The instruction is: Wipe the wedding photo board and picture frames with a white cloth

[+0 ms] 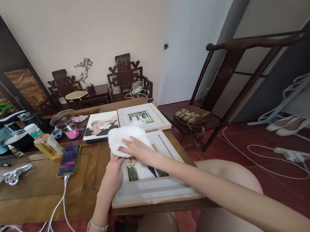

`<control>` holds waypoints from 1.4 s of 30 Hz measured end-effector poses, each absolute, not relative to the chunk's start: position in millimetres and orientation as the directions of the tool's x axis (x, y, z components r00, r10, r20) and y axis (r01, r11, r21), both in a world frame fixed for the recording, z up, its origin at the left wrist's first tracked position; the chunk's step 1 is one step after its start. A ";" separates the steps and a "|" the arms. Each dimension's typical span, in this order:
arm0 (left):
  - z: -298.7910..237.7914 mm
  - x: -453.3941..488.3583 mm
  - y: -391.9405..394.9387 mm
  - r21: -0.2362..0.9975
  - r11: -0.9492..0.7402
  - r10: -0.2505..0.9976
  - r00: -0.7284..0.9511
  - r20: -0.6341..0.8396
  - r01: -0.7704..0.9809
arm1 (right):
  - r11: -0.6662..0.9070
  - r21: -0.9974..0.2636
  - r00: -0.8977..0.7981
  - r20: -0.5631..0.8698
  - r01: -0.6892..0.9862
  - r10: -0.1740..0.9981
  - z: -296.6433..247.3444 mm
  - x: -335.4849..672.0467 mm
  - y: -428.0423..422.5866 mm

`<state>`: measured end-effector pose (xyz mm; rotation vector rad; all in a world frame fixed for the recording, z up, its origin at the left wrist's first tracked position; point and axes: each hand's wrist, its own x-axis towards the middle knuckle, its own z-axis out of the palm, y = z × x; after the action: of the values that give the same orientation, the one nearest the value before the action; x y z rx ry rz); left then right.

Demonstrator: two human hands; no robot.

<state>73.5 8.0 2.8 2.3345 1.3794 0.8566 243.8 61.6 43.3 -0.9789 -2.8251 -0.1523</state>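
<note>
A framed photo (150, 189) with a pale wooden edge lies flat at the front of the table. Across its upper left part is a folded white cloth (126, 135). My right hand (138, 150) presses down on this cloth, its fingers bent into the fabric. At the frame's left edge, my left hand (114, 172) grips the border just below the cloth, and some of its fingers are hidden. Behind lie a second framed photo (162, 117) and a photo panel (95, 129), side by side.
Left on the wooden table (97, 199) are a phone (71, 159) with white cables, a bottle (42, 140), a pink cup (71, 131) and a metal tool (17, 174). A dark chair (215, 117) bearing a plaid bag (187, 116) stands right. Cables and a power strip (293, 154) lie on the floor.
</note>
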 end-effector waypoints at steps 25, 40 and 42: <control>-14.6 69.7 11.8 0.505 -0.472 0.872 0.297 0.390 0.722 | 0.551 0.098 -0.559 0.114 0.829 0.821 40.9 340.8 -17.5; -12.9 66.4 10.1 0.477 -0.490 0.865 0.341 0.367 0.730 | 0.574 -0.082 -0.557 0.166 0.815 0.814 41.1 336.3 -83.7; -14.0 66.1 10.4 0.473 -0.489 0.866 0.342 0.365 0.733 | 0.556 -0.056 -0.537 0.196 0.829 0.820 36.1 334.7 -48.7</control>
<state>66.1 10.4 -14.0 2.3800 1.4447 0.8622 334.7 -48.7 36.1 -1.3907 -2.5904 -0.0643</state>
